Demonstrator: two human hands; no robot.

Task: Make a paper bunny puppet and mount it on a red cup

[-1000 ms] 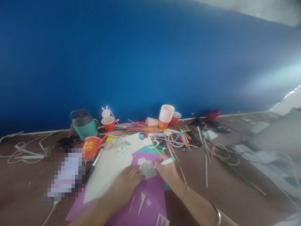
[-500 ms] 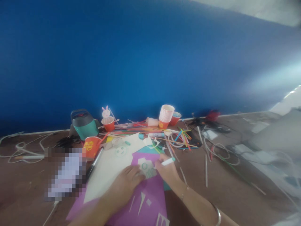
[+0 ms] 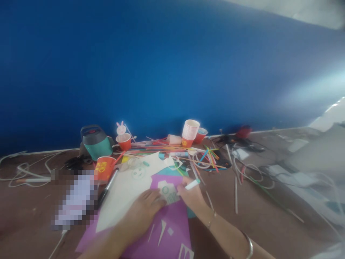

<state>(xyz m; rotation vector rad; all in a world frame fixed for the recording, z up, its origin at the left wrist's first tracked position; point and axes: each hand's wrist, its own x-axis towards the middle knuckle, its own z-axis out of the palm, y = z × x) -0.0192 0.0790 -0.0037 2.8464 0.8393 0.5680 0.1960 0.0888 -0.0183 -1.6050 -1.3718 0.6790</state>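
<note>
Right hand: mine, grasping pen, drawing on cutout. Left hand: mine, released, pressing cutout; further strokes need it steady.

No text legible for sure. Red paper cup, front L, w/ yellow Chinese-style chars (too blurry to read); cup stack, yellow marks at base, also illegible.

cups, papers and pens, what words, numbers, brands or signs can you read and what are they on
Nothing reads for certain.
Front red cup: yellow characters, too blurred to read.
Cup stack: yellow marking on its red part, too small.
White paper piece at the bottom edge: shape like "M", cut off, perhaps no letter.
Marker: nothing legible.
</note>
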